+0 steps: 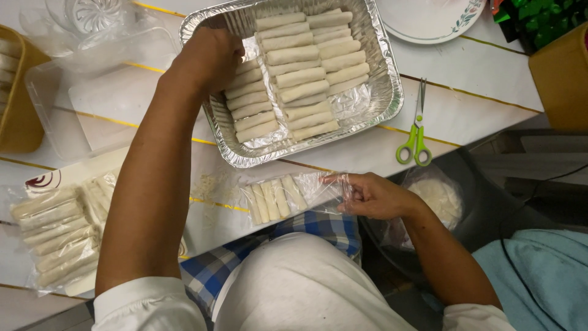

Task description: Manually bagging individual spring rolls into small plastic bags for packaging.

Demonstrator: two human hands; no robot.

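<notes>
My left hand (pixel 211 52) reaches into a foil tray (pixel 386 92) filled with rows of pale uncooked spring rolls (pixel 303 67); its fingers are curled over the rolls at the tray's left side, and what they grip is hidden. My right hand (pixel 370 195) pinches the open end of a clear plastic bag (pixel 278 197) lying at the table's near edge. Several rolls lie side by side inside that bag.
Green-handled scissors (pixel 415 138) lie right of the tray. A filled bag of rolls (pixel 55 236) sits at the near left. Clear plastic containers (pixel 92 92) and a wicker basket (pixel 15 92) are at the far left. A plate (pixel 429 21) stands at the back.
</notes>
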